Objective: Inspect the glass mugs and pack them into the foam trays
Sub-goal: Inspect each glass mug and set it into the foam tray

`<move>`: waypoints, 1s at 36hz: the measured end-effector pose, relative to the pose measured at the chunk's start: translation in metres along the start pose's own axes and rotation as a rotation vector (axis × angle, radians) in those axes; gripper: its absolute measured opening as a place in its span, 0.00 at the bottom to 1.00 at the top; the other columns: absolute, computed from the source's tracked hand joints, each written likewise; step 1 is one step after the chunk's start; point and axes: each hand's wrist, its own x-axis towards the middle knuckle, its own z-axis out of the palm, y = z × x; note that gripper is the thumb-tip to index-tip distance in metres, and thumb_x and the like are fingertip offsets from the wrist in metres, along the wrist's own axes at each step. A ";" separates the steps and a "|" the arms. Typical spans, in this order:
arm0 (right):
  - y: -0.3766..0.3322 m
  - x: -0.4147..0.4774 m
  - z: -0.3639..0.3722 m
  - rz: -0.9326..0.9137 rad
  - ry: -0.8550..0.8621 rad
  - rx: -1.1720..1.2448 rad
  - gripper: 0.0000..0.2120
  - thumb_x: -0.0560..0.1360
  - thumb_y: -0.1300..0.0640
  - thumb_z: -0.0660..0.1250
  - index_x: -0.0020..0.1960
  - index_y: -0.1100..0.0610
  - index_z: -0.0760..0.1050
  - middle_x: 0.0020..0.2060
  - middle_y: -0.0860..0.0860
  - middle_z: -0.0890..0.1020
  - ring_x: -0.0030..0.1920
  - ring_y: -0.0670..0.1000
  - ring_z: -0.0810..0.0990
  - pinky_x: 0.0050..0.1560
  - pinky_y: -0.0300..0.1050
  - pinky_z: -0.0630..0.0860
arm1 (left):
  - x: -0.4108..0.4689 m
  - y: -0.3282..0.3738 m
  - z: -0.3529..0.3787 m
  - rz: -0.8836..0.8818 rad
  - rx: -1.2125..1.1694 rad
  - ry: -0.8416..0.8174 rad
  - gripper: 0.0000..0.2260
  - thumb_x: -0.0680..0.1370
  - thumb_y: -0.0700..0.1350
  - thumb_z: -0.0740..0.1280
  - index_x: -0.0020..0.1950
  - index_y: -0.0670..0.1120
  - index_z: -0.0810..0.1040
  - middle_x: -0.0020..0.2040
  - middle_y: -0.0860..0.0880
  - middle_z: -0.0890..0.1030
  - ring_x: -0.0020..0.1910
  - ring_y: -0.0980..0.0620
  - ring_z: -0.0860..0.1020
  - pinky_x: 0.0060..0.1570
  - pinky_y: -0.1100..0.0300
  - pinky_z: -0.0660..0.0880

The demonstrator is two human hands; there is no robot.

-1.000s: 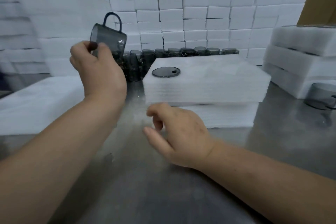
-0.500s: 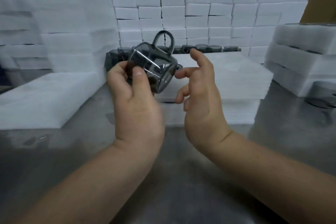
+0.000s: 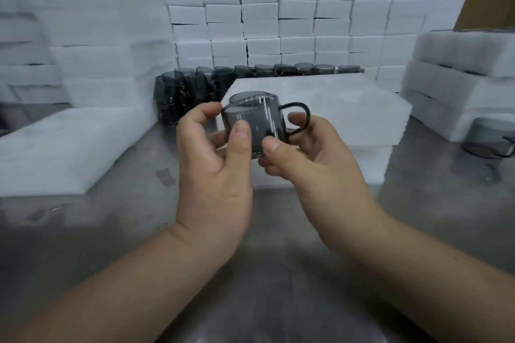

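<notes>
Head view. I hold one grey glass mug (image 3: 255,122) at frame centre, clear of the steel table (image 3: 133,231) and just in front of the foam tray (image 3: 348,108) stack.

Left hand (image 3: 211,175): thumb pressed on the near wall, fingers curled round the far left side. It grips the mug.

Right hand (image 3: 312,167): thumb on the lower right of the body, fingers curled behind, under the handle (image 3: 302,117). It grips too.

Risks:
- The hold is mostly fingertips on smooth glass. If one thumb slips while I turn the mug, it drops onto bare steel and likely chips or breaks.
- The handle sticks out; a careless swing could knock it on the tray edge.
- The loose mugs (image 3: 189,89) at upper centre-left stand packed together, so a bump there could topple several.

Orientation: the handle points to frame right, its loop seen side-on. The long axis runs near vertical, tilted slightly. The mouth seems uppermost, though the clear glass leaves me unsure.
</notes>
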 end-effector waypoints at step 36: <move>0.007 -0.004 -0.012 0.012 0.083 0.096 0.25 0.71 0.56 0.70 0.65 0.55 0.65 0.36 0.44 0.83 0.39 0.45 0.82 0.42 0.35 0.77 | 0.000 -0.010 -0.005 -0.004 -0.008 -0.181 0.13 0.73 0.47 0.59 0.55 0.60 0.68 0.50 0.59 0.76 0.44 0.67 0.74 0.44 0.69 0.70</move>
